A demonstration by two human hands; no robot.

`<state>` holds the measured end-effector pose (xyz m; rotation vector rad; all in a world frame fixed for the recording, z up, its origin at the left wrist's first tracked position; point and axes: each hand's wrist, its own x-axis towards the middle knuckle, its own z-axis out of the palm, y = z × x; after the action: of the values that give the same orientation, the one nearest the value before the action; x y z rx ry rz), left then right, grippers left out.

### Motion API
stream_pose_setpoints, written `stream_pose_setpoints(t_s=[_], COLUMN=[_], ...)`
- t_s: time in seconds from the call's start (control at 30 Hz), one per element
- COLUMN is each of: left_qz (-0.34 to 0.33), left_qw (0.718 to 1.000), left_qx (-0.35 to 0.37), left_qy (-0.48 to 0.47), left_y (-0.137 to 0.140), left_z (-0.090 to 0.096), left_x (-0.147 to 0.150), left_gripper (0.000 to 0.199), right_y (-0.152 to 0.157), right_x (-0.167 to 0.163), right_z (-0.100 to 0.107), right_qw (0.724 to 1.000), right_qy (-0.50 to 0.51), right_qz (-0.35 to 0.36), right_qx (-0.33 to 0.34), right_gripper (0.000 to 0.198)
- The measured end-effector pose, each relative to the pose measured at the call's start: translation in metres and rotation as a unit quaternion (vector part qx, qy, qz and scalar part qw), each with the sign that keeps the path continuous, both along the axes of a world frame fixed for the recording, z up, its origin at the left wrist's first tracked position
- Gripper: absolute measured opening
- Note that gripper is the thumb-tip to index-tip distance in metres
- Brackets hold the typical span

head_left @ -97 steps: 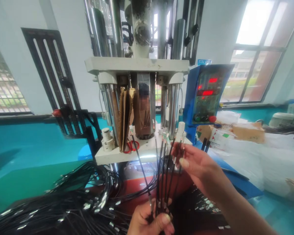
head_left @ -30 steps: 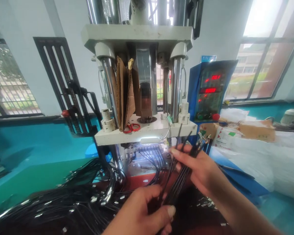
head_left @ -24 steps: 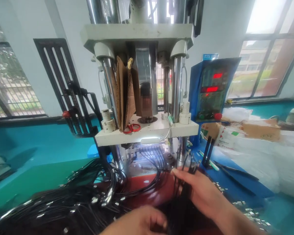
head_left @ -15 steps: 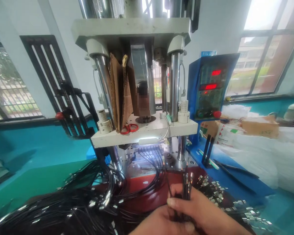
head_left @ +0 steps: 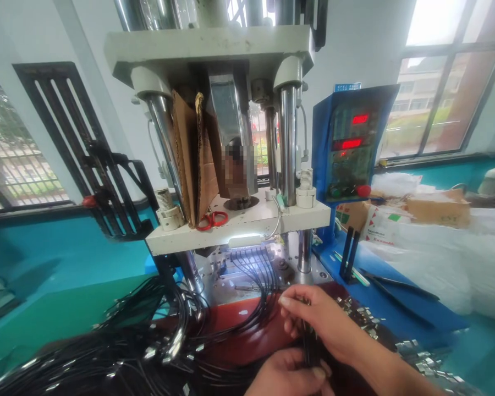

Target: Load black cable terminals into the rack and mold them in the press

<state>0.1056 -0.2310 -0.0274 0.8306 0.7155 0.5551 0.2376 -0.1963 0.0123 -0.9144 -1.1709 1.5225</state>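
My left hand (head_left: 291, 374), low in the head view, is wrapped round a bundle of black cables (head_left: 311, 346) held upright. Just above it, my right hand (head_left: 313, 313) is closed at the top of the same bundle, thumb and forefinger pinched together. Its fingers hide the cable ends. Ahead of both hands, a row of black cables (head_left: 251, 269) fans out of the lit lower bed (head_left: 247, 261) of a press and curves down to the left over a red surface (head_left: 235, 313).
A large heap of black cables (head_left: 86, 357) lies at left. Metal-tipped cable ends (head_left: 363, 316) spread at right, near black tweezers (head_left: 400, 286) on a blue surface. Red-handled scissors (head_left: 212, 220) and cardboard (head_left: 193, 159) rest on the press plate (head_left: 239, 231). A blue control box (head_left: 355, 143) stands right.
My right hand has moved up to the top of the bundle and covers the copper-coloured ends seen before. My left hand has shifted slightly right. The view has tilted a little.
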Motion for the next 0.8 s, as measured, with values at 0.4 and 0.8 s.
stream_pose_setpoints(t_s=[0.4,0.8], left_qz=[0.048,0.073], left_qw=[0.992,0.993], left_qx=[-0.092,-0.082], left_qy=[-0.07,-0.052], left_y=[0.013,0.012], left_z=[0.031,0.037], left_x=[-0.007,-0.017], left_gripper=[0.024,0.021], right_y=[0.048,0.054], right_x=[0.026,0.04], right_z=[-0.001,-0.005], right_qw=[0.823,0.708], right_qy=[-0.514,-0.656], right_qz=[-0.017,0.022], right_qx=[0.242,0.261], right_gripper=[0.024,0.024])
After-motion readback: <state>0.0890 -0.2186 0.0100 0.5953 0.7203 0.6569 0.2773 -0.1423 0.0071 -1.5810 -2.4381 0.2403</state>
